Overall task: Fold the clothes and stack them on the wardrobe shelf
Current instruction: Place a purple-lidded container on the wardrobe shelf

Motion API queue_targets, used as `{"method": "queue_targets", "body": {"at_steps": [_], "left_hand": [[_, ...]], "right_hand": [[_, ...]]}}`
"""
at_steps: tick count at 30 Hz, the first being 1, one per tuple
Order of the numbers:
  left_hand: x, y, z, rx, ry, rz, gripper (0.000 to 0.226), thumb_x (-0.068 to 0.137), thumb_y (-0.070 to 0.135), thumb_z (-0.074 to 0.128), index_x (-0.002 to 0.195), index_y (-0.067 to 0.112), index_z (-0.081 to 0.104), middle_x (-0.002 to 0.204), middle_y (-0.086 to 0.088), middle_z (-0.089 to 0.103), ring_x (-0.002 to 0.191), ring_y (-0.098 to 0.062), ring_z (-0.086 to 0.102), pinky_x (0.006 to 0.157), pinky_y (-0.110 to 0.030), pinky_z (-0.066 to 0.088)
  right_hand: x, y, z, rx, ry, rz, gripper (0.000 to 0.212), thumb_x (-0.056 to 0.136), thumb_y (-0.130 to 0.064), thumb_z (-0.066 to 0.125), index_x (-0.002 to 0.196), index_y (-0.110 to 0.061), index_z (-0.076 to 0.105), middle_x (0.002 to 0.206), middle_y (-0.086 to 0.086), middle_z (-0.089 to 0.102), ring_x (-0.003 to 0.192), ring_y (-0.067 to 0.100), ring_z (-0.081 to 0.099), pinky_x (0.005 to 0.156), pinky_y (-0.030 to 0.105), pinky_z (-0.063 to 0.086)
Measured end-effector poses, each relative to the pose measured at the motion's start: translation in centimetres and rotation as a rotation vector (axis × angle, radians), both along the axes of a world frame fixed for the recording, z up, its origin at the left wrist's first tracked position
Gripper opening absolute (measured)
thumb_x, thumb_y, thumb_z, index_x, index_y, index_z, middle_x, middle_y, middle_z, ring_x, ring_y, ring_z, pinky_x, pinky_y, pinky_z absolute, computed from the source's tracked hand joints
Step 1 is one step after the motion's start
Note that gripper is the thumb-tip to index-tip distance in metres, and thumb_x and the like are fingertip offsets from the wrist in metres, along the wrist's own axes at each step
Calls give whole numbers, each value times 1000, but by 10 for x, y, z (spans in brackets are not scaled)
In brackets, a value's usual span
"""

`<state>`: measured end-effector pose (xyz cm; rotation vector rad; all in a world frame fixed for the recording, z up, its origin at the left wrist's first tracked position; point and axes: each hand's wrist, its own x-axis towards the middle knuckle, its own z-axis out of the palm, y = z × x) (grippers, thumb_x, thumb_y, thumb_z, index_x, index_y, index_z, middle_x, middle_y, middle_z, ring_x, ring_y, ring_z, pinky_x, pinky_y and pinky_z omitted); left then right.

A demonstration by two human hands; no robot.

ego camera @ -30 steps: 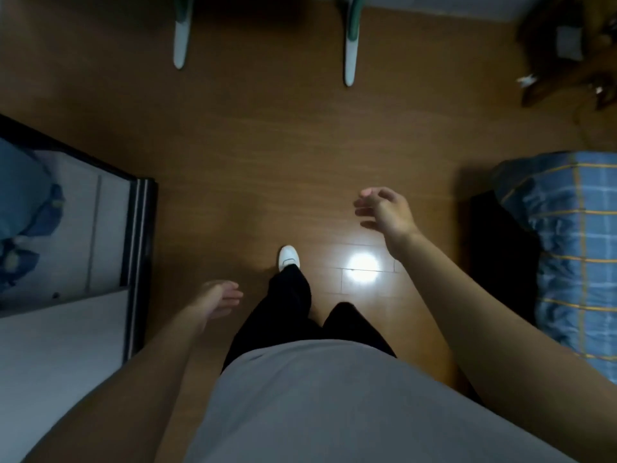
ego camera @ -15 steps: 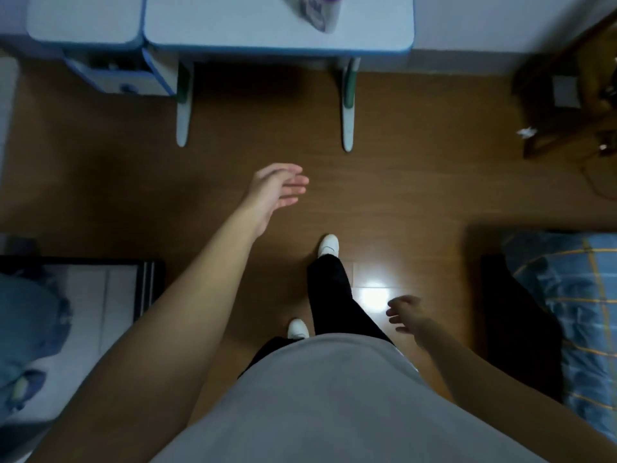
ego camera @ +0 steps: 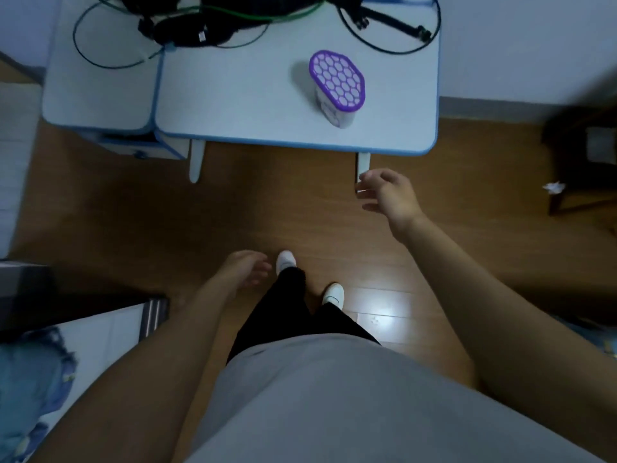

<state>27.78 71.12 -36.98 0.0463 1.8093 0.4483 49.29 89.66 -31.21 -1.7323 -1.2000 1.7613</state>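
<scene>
Steps across the brown wooden floor [ego camera: 133,222] bring the pale blue surface with its darker blue rim [ego camera: 240,95] from the top edge down into the upper half of the frame, along with the purple honeycomb-lidded container [ego camera: 336,81] and the tangled black and green cables [ego camera: 187,28] on it. The arms have swapped in mid-stride: the right hand [ego camera: 390,193] now swings forward near the surface's leg, and the left hand [ego camera: 248,270] drops back by the dark trouser leg [ego camera: 277,312]. Both are empty, fingers loosely curled and slightly apart. At the lower left, crumpled blue fabric [ego camera: 30,379], possibly the clothes, lies well apart from either hand. No wardrobe shelf is clearly visible. Folding does not look under way; the person seems merely to be walking.
</scene>
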Motion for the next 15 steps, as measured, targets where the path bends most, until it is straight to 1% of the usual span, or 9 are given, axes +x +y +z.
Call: {"method": "queue_targets", "body": {"at_steps": [3, 5, 6, 8, 10, 12, 14, 15], "left_hand": [[-24, 39, -14, -9, -7, -17, 18, 100, 16, 50, 109, 12, 65, 87, -5, 70, 70, -14, 62, 64, -26, 45], [-41, 76, -19, 34, -11, -40, 17, 99, 17, 51, 109, 14, 65, 86, -4, 70, 69, -13, 61, 61, -24, 45], [-49, 98, -20, 77, -6, -56, 18, 100, 16, 50, 110, 13, 64, 88, -5, 70, 69, -12, 61, 59, -24, 46], [-65, 148, -20, 187, 16, -78, 18, 100, 14, 49, 112, 12, 63, 93, -8, 69, 69, -13, 61, 56, -22, 49], [-77, 203, -18, 311, 37, -91, 14, 100, 15, 51, 107, 14, 62, 94, -6, 69, 70, -14, 62, 58, -23, 48], [-85, 259, -17, 415, 22, -82, 11, 101, 21, 51, 107, 17, 59, 100, -3, 68, 78, -13, 63, 62, -24, 51], [-87, 308, -18, 466, -16, -95, 16, 102, 29, 49, 114, 21, 55, 116, -1, 62, 97, -12, 61, 72, -30, 56], [-86, 328, -19, 475, -43, -117, 19, 102, 34, 48, 118, 24, 52, 124, 1, 57, 107, -12, 57, 77, -34, 57]], "right_hand": [[-32, 48, 8, 67, 28, -60, 9, 96, -16, 55, 90, -19, 61, 91, 3, 66, 81, 16, 62, 66, 27, 48], [-48, 77, 4, 95, -5, -125, 6, 95, -19, 56, 92, -22, 60, 97, 0, 64, 86, 14, 62, 67, 26, 49], [-55, 91, 0, 90, -23, -158, 4, 95, -21, 56, 97, -22, 59, 99, -2, 62, 88, 14, 61, 69, 27, 50], [-67, 115, -13, 36, -61, -215, 19, 96, -27, 56, 113, -19, 58, 106, -4, 60, 96, 14, 60, 75, 30, 53], [-77, 134, -27, -37, -108, -238, 31, 97, -35, 55, 124, -20, 54, 116, -4, 58, 107, 15, 58, 83, 35, 54], [-86, 149, -41, -117, -110, -254, 33, 97, -43, 53, 124, -24, 52, 124, -4, 55, 116, 17, 54, 86, 37, 52], [-93, 158, -55, -166, -60, -286, 30, 96, -52, 51, 117, -32, 55, 126, -9, 58, 122, 17, 53, 92, 41, 49], [-97, 162, -62, -171, -31, -298, 28, 93, -55, 51, 111, -36, 60, 122, -14, 62, 121, 13, 55, 93, 42, 48]]}}
